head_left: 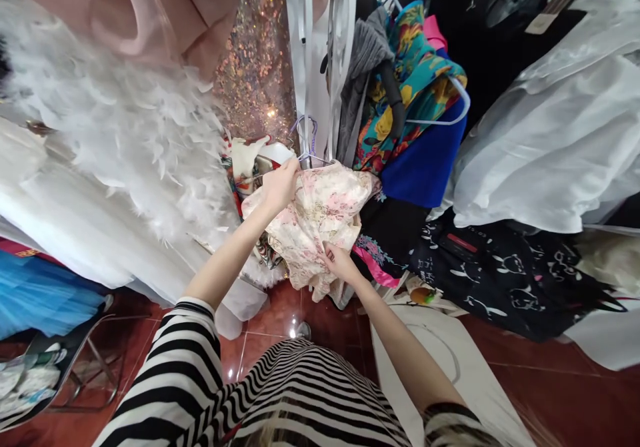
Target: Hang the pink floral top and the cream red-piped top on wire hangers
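A cream and pink floral garment (333, 197) hangs on a pale hanger (313, 158) in front of me. My left hand (281, 183) is closed at the garment's upper left, by the hanger's shoulder; whether it grips cloth, hanger or both is hidden. Lower down, my right hand (339, 260) pinches the front of the same garment between thumb and fingers. The hanger's purple hook (313, 130) rises beside a white scrolled frame (341, 53). Other patterned clothes (245, 167) show behind the garment on the left.
White feathered clothing (135, 133) and a sequined dress (257, 60) hang at left. At right are a bright floral top (400, 87), a white satin garment (555, 147) and a black printed bag (500, 273). A white board (440, 360) lies on the red tiled floor (280, 310). A metal-framed chair (95, 360) stands lower left.
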{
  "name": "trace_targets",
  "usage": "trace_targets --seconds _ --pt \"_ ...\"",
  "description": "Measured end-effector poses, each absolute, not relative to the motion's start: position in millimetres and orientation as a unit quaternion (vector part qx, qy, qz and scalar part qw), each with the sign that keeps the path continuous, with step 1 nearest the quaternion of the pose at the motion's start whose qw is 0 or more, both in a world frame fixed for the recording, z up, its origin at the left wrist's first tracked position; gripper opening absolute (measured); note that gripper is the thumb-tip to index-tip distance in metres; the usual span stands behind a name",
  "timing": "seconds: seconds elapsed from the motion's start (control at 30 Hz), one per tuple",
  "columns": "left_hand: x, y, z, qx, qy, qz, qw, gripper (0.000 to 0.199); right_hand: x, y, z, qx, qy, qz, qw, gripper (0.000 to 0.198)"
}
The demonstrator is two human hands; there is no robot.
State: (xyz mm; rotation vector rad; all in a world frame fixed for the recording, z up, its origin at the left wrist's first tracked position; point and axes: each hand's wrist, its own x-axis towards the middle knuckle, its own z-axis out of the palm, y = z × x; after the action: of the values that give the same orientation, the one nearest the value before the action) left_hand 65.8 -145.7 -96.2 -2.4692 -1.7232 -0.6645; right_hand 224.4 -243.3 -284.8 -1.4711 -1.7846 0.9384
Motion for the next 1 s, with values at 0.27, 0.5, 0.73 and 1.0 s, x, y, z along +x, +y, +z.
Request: trace_targets --seconds 0.27,0.5,0.73,1.0 --pt "52.2 -136.1 -83.6 -0.851 -0.490 -0.189 0.005 0.016 211.0 -195.0 -231.8 -0.541 -0.732 0.261 0.322 0.015" --pt "48.9 -133.7 -84.9 -0.886 -0.429 -0.176 -0.020 0.013 188.2 -159.8 -168.4 -0.543 -0.690 0.135 0.459 0.009" --pt "39.5 -130.0 -84.2 -0.885 -0.415 -0.212 -0.004 0.016 180.2 -159.7 -158.8 -0.542 -0.692 0.115 0.463 0.010" --pt "33.5 -123.3 -96.4 -0.910 -0.344 -0.229 0.012 0.018 174.6 -151.2 -154.5 -0.583 -0.681 0.084 0.435 0.008"
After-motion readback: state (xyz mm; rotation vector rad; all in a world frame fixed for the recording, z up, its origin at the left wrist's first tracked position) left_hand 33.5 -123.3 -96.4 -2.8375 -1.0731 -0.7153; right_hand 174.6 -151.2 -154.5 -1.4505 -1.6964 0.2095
